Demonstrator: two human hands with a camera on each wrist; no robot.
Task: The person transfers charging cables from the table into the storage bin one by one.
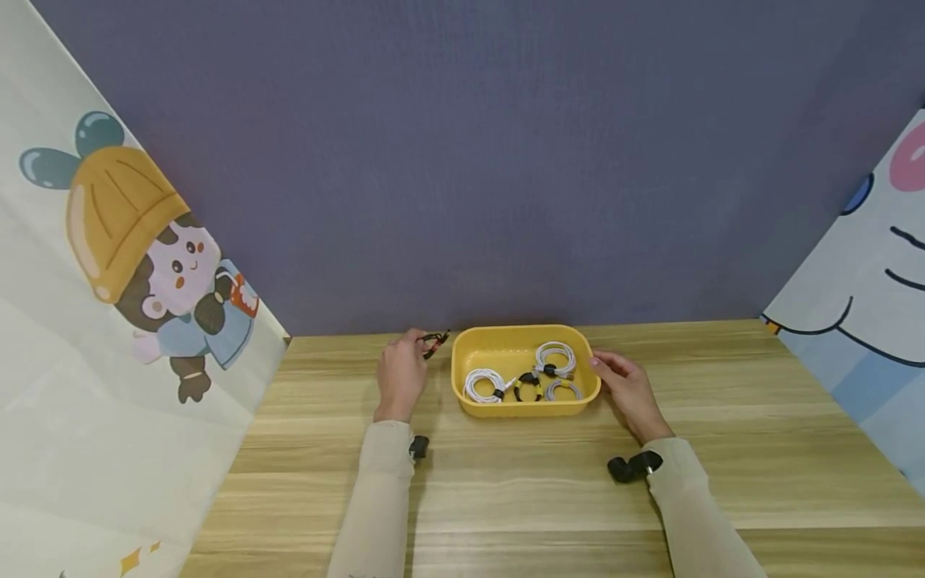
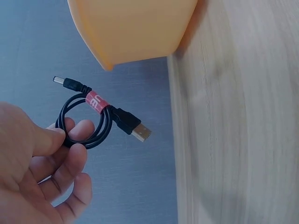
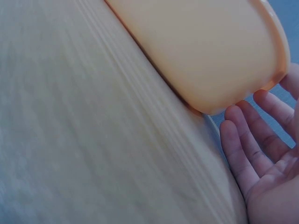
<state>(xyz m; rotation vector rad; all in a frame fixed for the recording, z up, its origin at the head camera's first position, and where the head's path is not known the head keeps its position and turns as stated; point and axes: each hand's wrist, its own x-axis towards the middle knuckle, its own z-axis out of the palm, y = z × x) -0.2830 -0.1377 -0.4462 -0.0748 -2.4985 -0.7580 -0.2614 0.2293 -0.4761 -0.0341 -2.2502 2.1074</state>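
Observation:
Between the thumb and fingers of my left hand [image 1: 402, 369] is a coiled black USB cable [image 2: 108, 126], pinched at one side of its loop. A red wrap [image 2: 96, 101] binds the coil, and its USB plug [image 2: 140, 132] and round barrel plug [image 2: 59, 80] stick out. The cable is held up just left of a yellow plastic basket [image 1: 523, 409]. At the basket's right end, my right hand [image 1: 630, 389] grips the rim, thumb at the edge and fingers against the outer wall. Inside the basket lie a white coiled cable [image 1: 473, 387] and several others.
The basket stands on a wood-grain table [image 1: 506, 498], close to a dark blue-grey panel [image 1: 506, 160] along the back edge. A cartoon-printed panel [image 1: 217, 449] rises at the left, and another printed panel [image 1: 853, 345] stands at the right.

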